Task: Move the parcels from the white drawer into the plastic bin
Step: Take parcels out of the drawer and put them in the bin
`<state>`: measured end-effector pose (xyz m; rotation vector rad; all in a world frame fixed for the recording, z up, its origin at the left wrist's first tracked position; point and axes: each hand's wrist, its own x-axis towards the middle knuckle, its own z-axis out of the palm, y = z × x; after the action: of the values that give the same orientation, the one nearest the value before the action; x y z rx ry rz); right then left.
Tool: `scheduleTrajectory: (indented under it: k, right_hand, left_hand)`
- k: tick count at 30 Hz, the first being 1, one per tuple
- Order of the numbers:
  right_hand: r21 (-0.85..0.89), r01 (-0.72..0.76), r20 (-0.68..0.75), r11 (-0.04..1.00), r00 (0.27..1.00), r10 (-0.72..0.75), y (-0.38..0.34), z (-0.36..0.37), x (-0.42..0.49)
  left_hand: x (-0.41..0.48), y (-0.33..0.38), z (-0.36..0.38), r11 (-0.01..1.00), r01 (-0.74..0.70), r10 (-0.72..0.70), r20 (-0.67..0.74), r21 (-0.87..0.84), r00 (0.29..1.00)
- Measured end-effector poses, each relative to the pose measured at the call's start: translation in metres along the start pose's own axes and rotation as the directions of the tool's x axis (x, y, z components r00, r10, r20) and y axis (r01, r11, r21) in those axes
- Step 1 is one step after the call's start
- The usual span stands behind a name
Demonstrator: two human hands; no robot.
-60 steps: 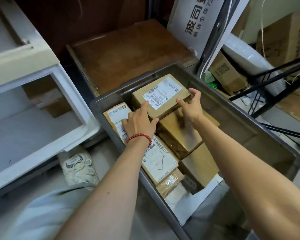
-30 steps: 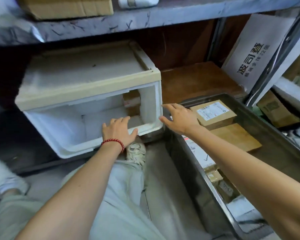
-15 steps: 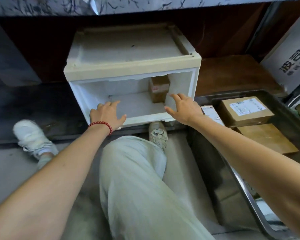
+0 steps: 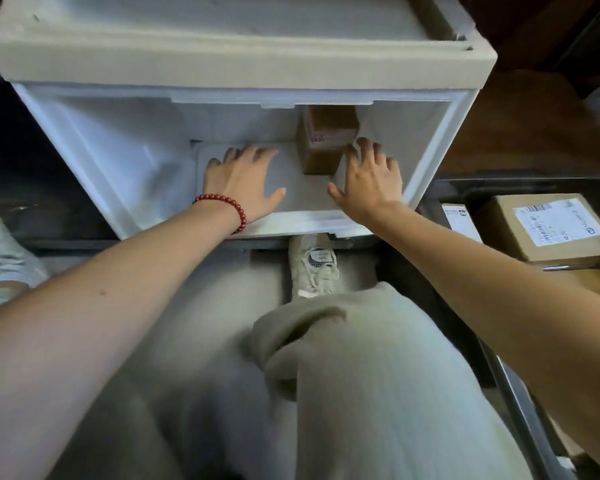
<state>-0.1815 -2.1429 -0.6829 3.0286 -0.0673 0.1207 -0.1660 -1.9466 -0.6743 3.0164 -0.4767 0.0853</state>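
The white drawer (image 4: 94,157) stands open in front of me. One brown cardboard parcel (image 4: 323,140) stands upright at its back right. My left hand (image 4: 243,181), with a red bead bracelet on the wrist, is inside the drawer to the left of the parcel, fingers spread, holding nothing. Just right of the parcel, my right hand (image 4: 368,181) is also inside with fingers apart, its fingertips close to the box's side; contact is unclear. The plastic bin (image 4: 471,188) at the right edge holds a labelled parcel (image 4: 548,230) and others.
My knee in light trousers (image 4: 361,375) fills the lower middle, and a pale shoe (image 4: 314,265) sits under the drawer's front edge. A brown wooden surface (image 4: 520,126) lies behind the bin. Dark shelf space is left of the drawer.
Both hands left the parcel in the bin, swung left to the drawer's front edge, and now reach inside it on either side of the remaining parcel. The view has moved closer.
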Motion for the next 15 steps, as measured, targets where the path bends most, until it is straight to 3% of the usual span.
scheduleTrajectory:
  k: [3,7,12,15]
  right_hand:
    - [-0.016,-0.011,-0.005,1.0,1.0,0.011,0.004,0.018,0.034]
    - [0.039,-0.073,0.002,0.997,0.997,0.073,0.002,0.038,0.08]
    - [0.116,-0.072,-0.077,0.991,0.994,0.081,-0.011,0.062,0.12]
    - [0.187,-0.182,-0.072,0.965,0.978,0.198,-0.022,0.069,0.13]
  left_hand:
    - [0.031,0.001,0.02,0.999,-0.039,0.038,0.015,0.008,0.999]
    - [0.068,-0.005,0.047,1.0,0.01,-0.009,0.065,-0.02,0.998]
    - [0.098,-0.013,0.073,0.995,0.07,-0.068,0.023,-0.073,0.997]
    - [0.107,-0.02,0.083,0.993,0.072,-0.072,0.001,-0.091,0.997]
